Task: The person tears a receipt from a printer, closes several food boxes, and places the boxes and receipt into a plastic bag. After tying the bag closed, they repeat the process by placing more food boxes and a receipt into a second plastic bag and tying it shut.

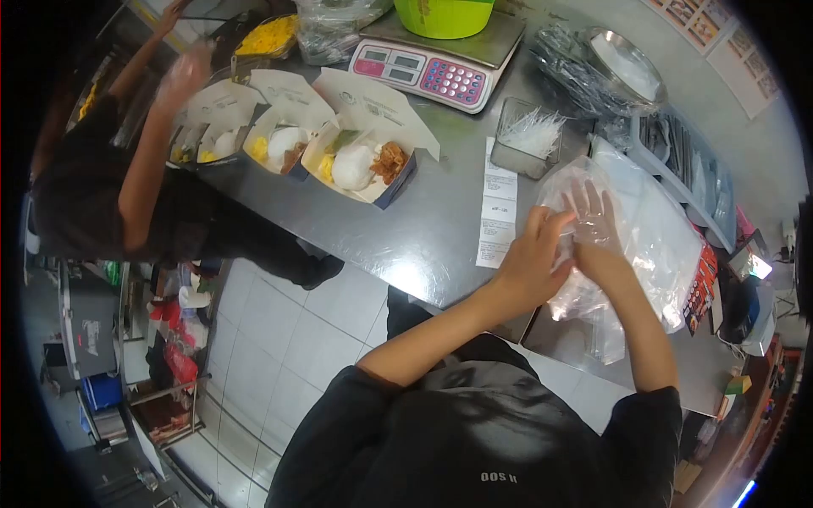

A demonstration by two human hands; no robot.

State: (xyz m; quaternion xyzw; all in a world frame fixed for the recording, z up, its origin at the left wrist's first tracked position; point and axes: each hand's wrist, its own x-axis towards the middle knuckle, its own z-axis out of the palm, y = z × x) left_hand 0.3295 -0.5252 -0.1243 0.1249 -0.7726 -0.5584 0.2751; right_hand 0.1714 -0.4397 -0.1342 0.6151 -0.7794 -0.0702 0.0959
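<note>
My left hand (539, 258) is closed on the rim of a clear plastic bag (555, 182), thumb and fingers near my right wrist. Inside that bag is my right hand (593, 216), its fingers spread and seen through the film. Beneath both hands lies a stack of clear plastic bags (656, 254) at the counter's right side. A long printed receipt (498, 207) rests flat just left of my hands. Behind it stands a metal container (523, 159) of thin white plastic pieces.
Open meal boxes (360, 173) with rice and other food line the steel counter (415, 229). A scale (423, 76) bearing a green tub (445, 17) stands behind. Another person (135, 169) works at left, one arm raised. A metal bowl (627, 63) and grey rack (686, 173) are at right.
</note>
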